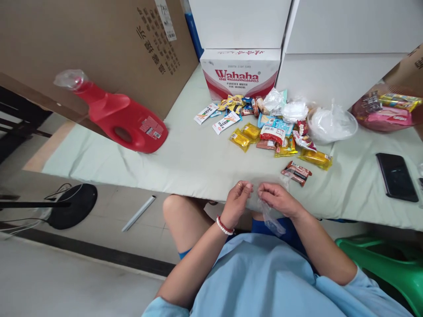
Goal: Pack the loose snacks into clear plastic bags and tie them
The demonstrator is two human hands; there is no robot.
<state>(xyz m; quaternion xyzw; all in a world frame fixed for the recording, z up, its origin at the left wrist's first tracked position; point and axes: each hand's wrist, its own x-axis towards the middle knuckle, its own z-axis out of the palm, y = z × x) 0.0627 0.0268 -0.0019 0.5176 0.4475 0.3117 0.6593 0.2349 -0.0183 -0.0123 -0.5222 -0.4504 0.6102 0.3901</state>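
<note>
My right hand (276, 199) is closed in a pinch on a thin clear plastic bag (272, 220), which hangs limp below the fingers over my lap. Close beside it, at the table's front edge, my left hand (237, 201) has thumb and fingertips pressed together. Whatever lies in that pinch is too small or too clear to make out. Just beyond my right hand lies a brown-wrapped snack (296, 173). Farther back is a loose pile of packaged snacks, including yellow packets (240, 139), a red-and-white packet (272, 135) and white packets (226, 122).
A red jug (127, 119) lies at the left by a large cardboard box (99, 53). Behind the snacks stands a Wahaha water carton (240, 75). On the right are a plastic-covered bowl (332, 125), a basket of snacks (360, 112), a phone (396, 177) and a green stool (390, 268).
</note>
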